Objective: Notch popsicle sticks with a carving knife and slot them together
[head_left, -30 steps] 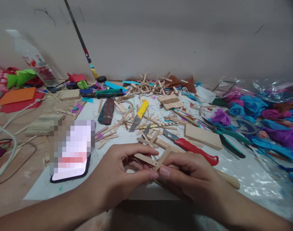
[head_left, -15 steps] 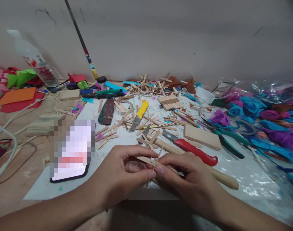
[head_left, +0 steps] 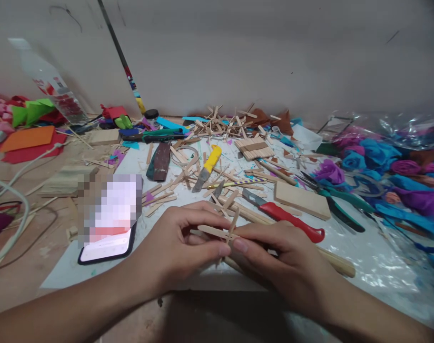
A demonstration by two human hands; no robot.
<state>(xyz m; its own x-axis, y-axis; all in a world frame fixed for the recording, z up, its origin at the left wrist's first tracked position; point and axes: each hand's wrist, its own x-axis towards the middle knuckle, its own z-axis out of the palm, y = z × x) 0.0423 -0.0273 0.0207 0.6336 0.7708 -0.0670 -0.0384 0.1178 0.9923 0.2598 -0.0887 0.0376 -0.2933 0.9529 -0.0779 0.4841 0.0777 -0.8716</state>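
Observation:
Close to the near edge of the white sheet, my left hand [head_left: 184,245] and my right hand [head_left: 279,252] meet over small wooden craft sticks. One flat craft stick [head_left: 210,231] lies crosswise between the fingers. A thinner stick [head_left: 234,221] stands tilted across it, and the two touch where they cross. My left thumb and fingers pinch the sticks around the crossing. The right thumb and forefinger close on the same pieces from the other side; the stick's right end is hidden there. Just beyond the hands lie a red-handled knife [head_left: 291,222] and loose craft sticks [head_left: 230,200].
A phone [head_left: 112,214] lies left of my hands. Further back are a yellow utility knife [head_left: 209,166], a bundle of sticks [head_left: 253,148] and a stick heap [head_left: 220,125]. Pliers [head_left: 345,200], a wooden block [head_left: 302,200] and crepe paper flowers [head_left: 367,157] are on the right.
The camera view has shifted slightly. The flat stick now shows more of its left end above my left fingers, and the fingertips have moved a little around the crossing. Both hands keep their hold.

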